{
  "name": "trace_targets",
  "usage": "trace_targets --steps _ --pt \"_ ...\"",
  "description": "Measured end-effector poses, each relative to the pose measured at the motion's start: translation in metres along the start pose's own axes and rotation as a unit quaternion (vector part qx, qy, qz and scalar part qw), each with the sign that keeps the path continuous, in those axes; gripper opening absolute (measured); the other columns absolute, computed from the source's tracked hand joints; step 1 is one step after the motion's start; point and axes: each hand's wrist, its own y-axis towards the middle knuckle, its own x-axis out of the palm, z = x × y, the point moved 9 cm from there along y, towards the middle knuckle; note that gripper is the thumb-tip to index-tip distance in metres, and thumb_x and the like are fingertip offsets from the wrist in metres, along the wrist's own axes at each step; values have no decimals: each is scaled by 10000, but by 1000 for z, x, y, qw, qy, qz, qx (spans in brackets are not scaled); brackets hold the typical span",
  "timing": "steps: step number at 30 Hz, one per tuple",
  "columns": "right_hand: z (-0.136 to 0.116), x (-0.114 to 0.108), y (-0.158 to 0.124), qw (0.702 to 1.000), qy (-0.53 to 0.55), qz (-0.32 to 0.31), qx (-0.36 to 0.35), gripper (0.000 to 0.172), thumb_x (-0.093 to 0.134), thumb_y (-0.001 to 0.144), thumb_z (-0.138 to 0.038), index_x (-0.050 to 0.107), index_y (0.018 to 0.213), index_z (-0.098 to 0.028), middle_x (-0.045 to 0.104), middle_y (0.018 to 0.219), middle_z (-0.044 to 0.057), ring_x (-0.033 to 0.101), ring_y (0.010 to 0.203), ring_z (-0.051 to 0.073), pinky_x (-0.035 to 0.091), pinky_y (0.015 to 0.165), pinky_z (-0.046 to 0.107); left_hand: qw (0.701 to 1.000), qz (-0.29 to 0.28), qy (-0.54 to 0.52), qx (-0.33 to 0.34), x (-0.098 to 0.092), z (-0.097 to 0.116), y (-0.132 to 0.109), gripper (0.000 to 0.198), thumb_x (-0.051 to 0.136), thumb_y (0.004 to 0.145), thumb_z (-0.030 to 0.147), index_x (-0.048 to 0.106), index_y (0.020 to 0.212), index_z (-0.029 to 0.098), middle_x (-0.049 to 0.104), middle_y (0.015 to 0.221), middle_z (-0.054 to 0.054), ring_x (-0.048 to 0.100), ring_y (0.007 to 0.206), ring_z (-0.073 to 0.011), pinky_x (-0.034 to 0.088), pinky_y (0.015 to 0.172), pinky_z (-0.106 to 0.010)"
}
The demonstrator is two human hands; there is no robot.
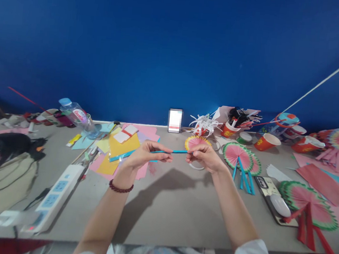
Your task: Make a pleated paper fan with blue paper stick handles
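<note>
A thin blue paper strip (179,152) stretches level between my two hands above the table. My left hand (151,153), below a dark red bead bracelet on the wrist, pinches it between thumb and fingers. The strip's blue length (122,155) seems to run on past that hand to the left. At the other end, my right hand (200,155) grips the strip with closed fingertips. Just behind the right hand lies a pink and yellow pleated paper rosette (194,140). Pink and green paper fans (238,156) with blue strips rest to its right.
Coloured paper sheets (126,141), a water bottle (79,117) and a white power strip (59,196) lie to the left. Paper cups (267,142) stand along the blue wall (164,55). On the right are a phone (266,191), a white mouse (280,205) and a red-tailed fan (311,206).
</note>
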Motion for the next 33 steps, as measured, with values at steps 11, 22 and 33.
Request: trace_targets --steps 11,22,33 --pt "-10 -2 -3 995 -84 43 -16 326 756 683 -349 700 949 -169 723 693 45 696 649 171 583 668 320 999 29 20 -9 -4 4 1 381 723 712 334 683 1036 138 739 821 -97 703 747 -196 566 694 -285" --pt "-9 -3 -3 984 -166 58 -33 315 715 713 -328 608 964 -170 716 714 47 700 704 196 570 700 344 990 -10 138 -39 1 -13 5 287 620 773 284 662 1016 136 723 734 -78 683 708 -181 527 679 -284" --pt "-4 9 -3 961 -263 55 -59 292 659 755 -308 564 1011 -206 707 741 24 689 718 180 540 679 298 993 17 116 -15 26 -23 19 290 648 759 395 708 842 123 707 721 -79 649 661 -154 518 679 -262"
